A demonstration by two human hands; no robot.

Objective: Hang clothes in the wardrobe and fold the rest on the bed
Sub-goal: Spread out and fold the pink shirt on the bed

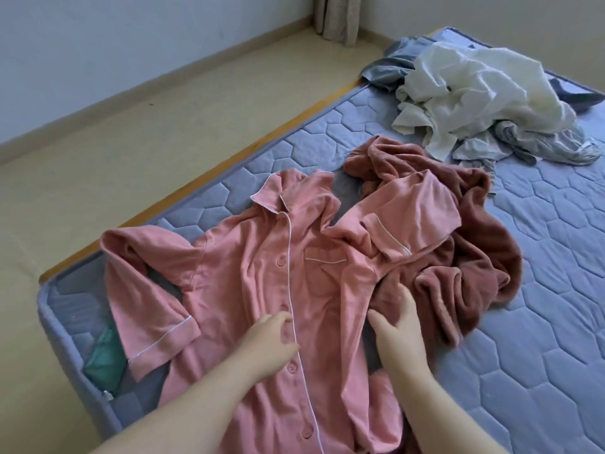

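Observation:
A pink pyjama shirt with white piping lies spread face up on the blue quilted mattress, buttons down its middle. Its right sleeve is folded over a crumpled dark red fleece garment beside it. My left hand rests flat on the shirt's front by the button line, fingers straight. My right hand lies at the shirt's right edge, fingers spread where the pink cloth meets the red fleece. Neither hand visibly grips cloth.
A heap of white, grey and blue clothes sits at the far end of the mattress. A green item peeks out under the shirt's left sleeve. Beige floor runs along the left; a curtain hangs at the back wall.

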